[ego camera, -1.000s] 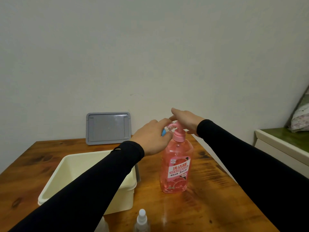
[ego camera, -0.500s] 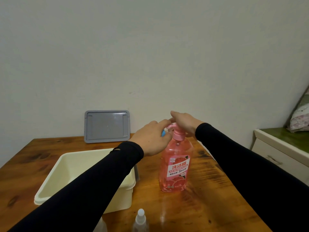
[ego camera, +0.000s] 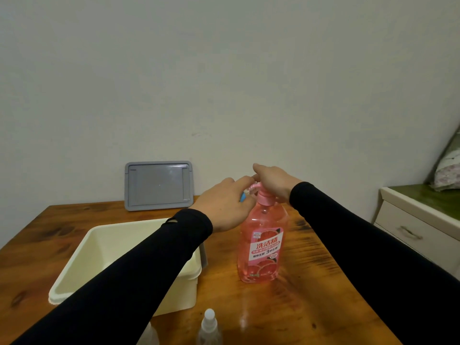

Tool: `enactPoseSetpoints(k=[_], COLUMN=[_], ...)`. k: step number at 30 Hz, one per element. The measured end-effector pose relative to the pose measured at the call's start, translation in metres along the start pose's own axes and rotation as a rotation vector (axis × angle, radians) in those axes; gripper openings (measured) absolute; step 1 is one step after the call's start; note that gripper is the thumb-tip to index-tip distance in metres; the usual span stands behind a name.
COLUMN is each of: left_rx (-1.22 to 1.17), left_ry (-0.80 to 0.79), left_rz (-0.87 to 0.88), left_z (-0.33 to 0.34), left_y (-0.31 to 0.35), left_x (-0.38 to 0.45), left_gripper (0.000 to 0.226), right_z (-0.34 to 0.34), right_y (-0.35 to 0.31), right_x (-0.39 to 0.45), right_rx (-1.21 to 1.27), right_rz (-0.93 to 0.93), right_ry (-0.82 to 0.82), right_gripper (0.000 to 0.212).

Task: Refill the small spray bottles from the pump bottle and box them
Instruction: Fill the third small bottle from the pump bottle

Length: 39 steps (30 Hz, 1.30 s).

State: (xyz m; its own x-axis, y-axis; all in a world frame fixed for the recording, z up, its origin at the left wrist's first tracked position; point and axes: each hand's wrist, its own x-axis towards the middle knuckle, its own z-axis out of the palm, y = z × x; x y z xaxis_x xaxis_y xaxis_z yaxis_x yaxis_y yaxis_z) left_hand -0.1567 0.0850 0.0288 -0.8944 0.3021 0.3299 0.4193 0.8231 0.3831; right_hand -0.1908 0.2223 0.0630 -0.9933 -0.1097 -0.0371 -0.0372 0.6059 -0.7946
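Head view: right hand (ego camera: pixel 272 181) flat, pressing pump bottle (ego camera: pixel 261 245) head mid-surface; left hand (ego camera: pixel 225 207) pinching small spray bottle (ego camera: pixel 243 196) at spout. Risks soap missing the narrow mouth if misaligned.

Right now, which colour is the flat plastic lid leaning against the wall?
Grey; the flat plastic lid shows best in the head view.

wooden table (ego camera: pixel 311 282) | white drawer cabinet (ego camera: pixel 418 227) right | floral pillow (ego camera: pixel 448 170) atop

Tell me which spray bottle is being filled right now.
The blue-tipped one in the left hand, held at the pump bottle spout. The white-capped spray bottle stands untouched at the near edge.
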Motion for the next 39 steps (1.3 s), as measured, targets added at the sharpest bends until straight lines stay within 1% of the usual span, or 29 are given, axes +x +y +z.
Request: enactPoseSetpoints(k=[7,11,15,18,28,33,39], left_rx=[-0.018,-0.019,-0.014,-0.008,-0.012,-0.018,-0.018], left_ry=[0.042,0.046,0.021,-0.001,0.018,0.013,-0.015], left_rz=[0.01,0.018,0.025,0.018,0.03,0.039,0.026], left_z=[-0.011,-0.014,-0.007,-0.002,-0.016,-0.009,-0.006], left_y=[0.004,0.005,0.001,-0.002,0.005,0.001,0.001], left_x=[0.003,0.004,0.002,0.0,0.004,0.001,-0.001], left_gripper=[0.045,0.045,0.048,0.048,0.044,0.047,0.047], right_z=[-0.013,-0.015,-0.005,-0.001,-0.016,-0.005,-0.002], right_y=[-0.015,-0.019,-0.006,-0.001,-0.022,-0.009,-0.005], right_x=[-0.005,-0.004,-0.001,0.0,-0.007,-0.001,-0.003], right_rx=[0.061,0.052,0.02,-0.011,0.008,-0.02,-0.001], right_rz=[0.025,0.02,-0.012,-0.002,-0.012,-0.026,-0.001], right_ry=[-0.007,-0.01,0.006,0.001,0.0,0.031,0.012], right_gripper=[0.053,0.053,0.052,0.053,0.054,0.052,0.053])
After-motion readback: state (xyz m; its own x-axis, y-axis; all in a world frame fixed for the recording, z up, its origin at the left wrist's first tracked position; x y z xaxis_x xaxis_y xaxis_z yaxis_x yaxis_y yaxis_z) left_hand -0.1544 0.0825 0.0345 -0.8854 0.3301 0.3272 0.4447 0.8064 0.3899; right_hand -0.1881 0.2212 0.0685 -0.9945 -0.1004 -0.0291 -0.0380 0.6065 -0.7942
